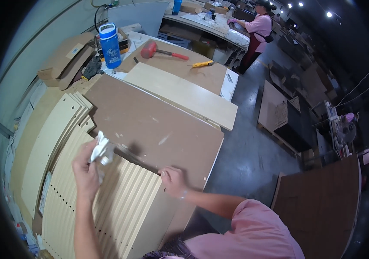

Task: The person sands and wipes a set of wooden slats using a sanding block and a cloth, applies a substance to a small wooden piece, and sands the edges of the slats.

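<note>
A crumpled white cloth (101, 147) is pinched in the fingers of my left hand (85, 168), raised over a row of pale wooden boards (126, 190). These boards stand on edge, packed side by side, with small dark holes along some of them. My right hand (175, 182) rests at the row's right end, fingers curled over the corner of the outermost board. Under the boards lies a brown panel (163, 125) that covers the worktable. More pale boards (53, 134) with holes are stacked to the left of the row.
Farther back lie a long pale board (184, 95), a red mallet (150, 49) and a yellow utility knife (201, 64). A blue bottle (110, 47) stands beside cardboard (65, 60). Beyond, a person in pink (260, 28) works at another table. Panel stacks (283, 116) stand on the right.
</note>
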